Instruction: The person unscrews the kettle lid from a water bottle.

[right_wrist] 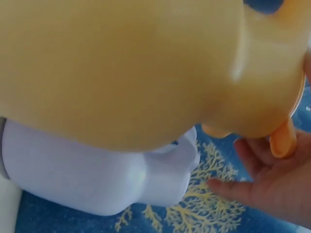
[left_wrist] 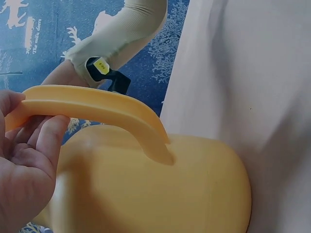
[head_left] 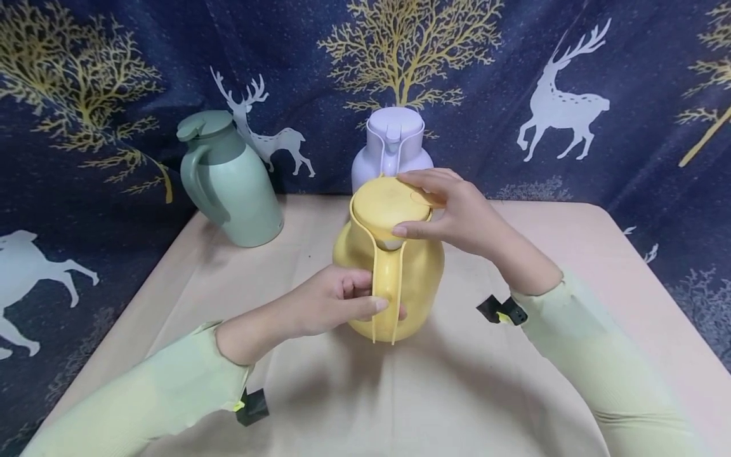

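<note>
A yellow thermos jug [head_left: 419, 285] stands on the table with its handle [head_left: 388, 289] facing me. My left hand [head_left: 325, 301] grips that handle from the left, thumb across its front; the left wrist view shows the fingers curled round its upper part. On top, my right hand [head_left: 459, 212] holds the round yellow lid [head_left: 385, 203], thumb at the near edge and fingers at the far edge. The lid's tab [right_wrist: 283, 141] points toward the right palm. The lid sits slightly tilted at the jug's mouth, with a pale strip showing under its near edge.
A lilac thermos jug [head_left: 394, 146] stands right behind the yellow one, partly hidden by it. Farther left is a green jug [head_left: 242, 187]. A dark blue cloth with deer and trees [head_left: 457, 139] hangs behind the table [head_left: 485, 393].
</note>
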The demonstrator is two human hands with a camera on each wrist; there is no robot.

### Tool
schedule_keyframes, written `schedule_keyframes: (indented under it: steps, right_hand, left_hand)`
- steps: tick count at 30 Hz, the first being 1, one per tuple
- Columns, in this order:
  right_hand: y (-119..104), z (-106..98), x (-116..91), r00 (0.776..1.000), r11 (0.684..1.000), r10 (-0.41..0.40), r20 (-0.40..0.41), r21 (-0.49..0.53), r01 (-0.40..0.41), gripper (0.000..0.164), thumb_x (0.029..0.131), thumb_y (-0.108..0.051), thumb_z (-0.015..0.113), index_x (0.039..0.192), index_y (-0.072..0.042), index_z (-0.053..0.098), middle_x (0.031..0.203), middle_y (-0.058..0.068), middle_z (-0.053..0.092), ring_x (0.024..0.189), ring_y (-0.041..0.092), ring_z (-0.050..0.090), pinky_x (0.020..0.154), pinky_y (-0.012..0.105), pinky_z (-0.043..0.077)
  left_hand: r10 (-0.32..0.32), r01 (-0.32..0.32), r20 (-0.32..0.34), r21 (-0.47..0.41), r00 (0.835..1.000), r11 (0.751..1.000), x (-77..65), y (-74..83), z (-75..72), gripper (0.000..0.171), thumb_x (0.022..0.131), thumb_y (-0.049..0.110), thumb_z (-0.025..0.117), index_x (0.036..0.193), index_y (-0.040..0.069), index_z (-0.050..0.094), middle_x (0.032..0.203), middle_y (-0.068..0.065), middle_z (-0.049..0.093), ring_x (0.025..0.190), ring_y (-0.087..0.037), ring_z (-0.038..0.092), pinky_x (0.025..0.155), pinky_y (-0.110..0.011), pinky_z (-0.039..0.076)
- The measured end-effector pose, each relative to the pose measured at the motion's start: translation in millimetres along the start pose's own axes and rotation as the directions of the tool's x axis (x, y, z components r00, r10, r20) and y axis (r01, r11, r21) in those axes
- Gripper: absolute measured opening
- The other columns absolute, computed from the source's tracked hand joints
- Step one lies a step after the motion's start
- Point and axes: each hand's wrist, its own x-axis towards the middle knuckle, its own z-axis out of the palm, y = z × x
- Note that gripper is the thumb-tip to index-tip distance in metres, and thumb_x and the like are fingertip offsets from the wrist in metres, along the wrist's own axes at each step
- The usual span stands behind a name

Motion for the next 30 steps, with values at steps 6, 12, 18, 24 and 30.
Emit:
schedule_keyframes:
  steps: [6,12,18,24,30]
  right_hand:
    - [12,-10,11,0.993,0.999,-0.044,0.108,0.019,0.042,0.071,0.082,-0.016,0.087,0.146,-0.010,0.057,0.152,0.011,0.056,0.145,0.030,0.044,0.123,0.049,0.033]
    - [18,-17,17,0.975,0.994,-0.109,0.192,0.033,0.105,0.069,0.084,-0.016,0.085,0.147,-0.010,0.056,0.153,0.012,0.054,0.145,0.030,0.040,0.122,0.049,0.032]
    - [14,-18,12,0.975,0.992,-0.115,0.191,-0.025,0.122,0.069,0.086,-0.020,0.084,0.148,-0.012,0.055,0.151,0.013,0.055,0.135,0.032,0.042,0.113,0.050,0.035]
    - [13,-19,6,0.979,0.993,-0.114,0.170,-0.024,0.119,0.068,0.087,-0.015,0.081,0.149,-0.008,0.053,0.151,0.014,0.057,0.143,0.032,0.042,0.122,0.053,0.031]
    - [7,-13,3,0.987,0.991,-0.117,0.112,-0.053,0.123,0.068,0.085,-0.016,0.083,0.147,-0.006,0.055,0.151,0.014,0.057,0.144,0.034,0.039,0.123,0.053,0.028]
  left_hand:
    - [-0.005,0.005,-0.008,-0.008,1.000,1.000,2.1,-0.3,0.8,0.033,0.102,0.016,0.057,0.123,-0.008,0.065,0.118,-0.022,0.075,0.102,-0.007,0.072,0.094,-0.026,0.058]
    - [-0.021,0.020,-0.010,-0.028,1.000,0.999,2.8,-0.4,1.1,0.033,0.101,0.016,0.059,0.123,-0.009,0.065,0.119,-0.023,0.075,0.103,-0.009,0.073,0.095,-0.027,0.059]
    - [-0.019,0.019,-0.017,-0.025,1.000,0.999,1.3,-0.9,2.6,0.035,0.101,0.017,0.059,0.124,-0.009,0.065,0.120,-0.023,0.074,0.106,-0.014,0.074,0.092,-0.028,0.060]
    - [-0.033,0.032,-0.022,-0.032,0.999,0.999,2.5,-1.5,4.6,0.032,0.102,0.017,0.059,0.122,-0.007,0.066,0.119,-0.022,0.075,0.104,-0.011,0.073,0.093,-0.025,0.059]
    - [-0.038,0.037,-0.019,-0.050,0.999,0.998,2.5,-2.6,4.1,0.038,0.101,0.021,0.061,0.124,-0.009,0.065,0.120,-0.023,0.074,0.109,-0.022,0.075,0.093,-0.030,0.060]
